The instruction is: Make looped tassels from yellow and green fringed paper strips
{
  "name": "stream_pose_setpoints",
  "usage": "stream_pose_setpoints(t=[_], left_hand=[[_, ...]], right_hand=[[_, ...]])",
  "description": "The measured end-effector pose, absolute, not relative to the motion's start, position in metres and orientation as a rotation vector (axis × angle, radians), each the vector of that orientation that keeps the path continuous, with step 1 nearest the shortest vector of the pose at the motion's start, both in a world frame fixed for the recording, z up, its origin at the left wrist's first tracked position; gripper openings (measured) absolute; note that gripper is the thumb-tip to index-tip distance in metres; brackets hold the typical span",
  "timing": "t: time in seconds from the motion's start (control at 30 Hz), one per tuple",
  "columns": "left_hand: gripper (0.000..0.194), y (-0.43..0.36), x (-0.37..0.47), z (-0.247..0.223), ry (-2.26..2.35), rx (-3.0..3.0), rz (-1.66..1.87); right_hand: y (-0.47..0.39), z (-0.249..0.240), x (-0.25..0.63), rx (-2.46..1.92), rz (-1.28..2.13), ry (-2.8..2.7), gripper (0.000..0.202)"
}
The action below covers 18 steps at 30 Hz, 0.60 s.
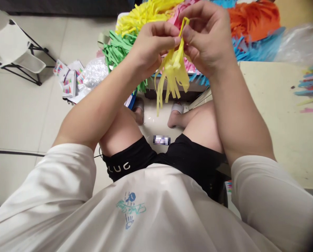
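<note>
A yellow fringed paper tassel (pixel 175 68) hangs from my fingers, its twisted upper end bent into a narrow loop and its strips dangling over the floor. My left hand (pixel 156 43) pinches the twisted neck from the left, thumb and index finger together. On the other side my right hand (pixel 207 36) holds the loop at the top between thumb and fingers. Behind the hands lie a pile of yellow fringed paper (pixel 146 15), green strips (pixel 118 49) at the left, and orange fringed paper (pixel 256 21) at the right.
Blue fringes (pixel 261 47) and clear plastic (pixel 303 42) lie at the back right. A pale tabletop (pixel 277 122) at the right bears colourful tassels (pixel 312 85) near its far edge. Printed packets (pixel 69 82) and crinkled plastic (pixel 94 73) are at the left, near a white folding chair (pixel 9 43).
</note>
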<state>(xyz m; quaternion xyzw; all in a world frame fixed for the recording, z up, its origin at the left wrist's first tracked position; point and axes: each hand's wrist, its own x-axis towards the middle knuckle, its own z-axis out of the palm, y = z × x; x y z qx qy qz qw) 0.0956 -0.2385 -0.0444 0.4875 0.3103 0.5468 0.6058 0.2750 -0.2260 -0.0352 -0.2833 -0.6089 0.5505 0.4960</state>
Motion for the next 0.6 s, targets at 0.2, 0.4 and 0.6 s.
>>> stream_pose_setpoints(t=[0.2,0.4,0.6], left_hand=[[0.029,-0.248,0.098,-0.032,0.77,1.053,1.271],[0.029,-0.253,0.096,-0.024,0.739,0.956,1.178],[0.023,-0.257,0.096,-0.02,0.716,0.969,1.101]], right_hand=[[-0.226,-0.033,0.272,-0.727,1.317,-1.479,0.096],[-0.225,-0.038,0.27,-0.592,1.371,-1.416,0.078],[-0.227,-0.038,0.269,-0.627,1.437,-1.384,0.086]])
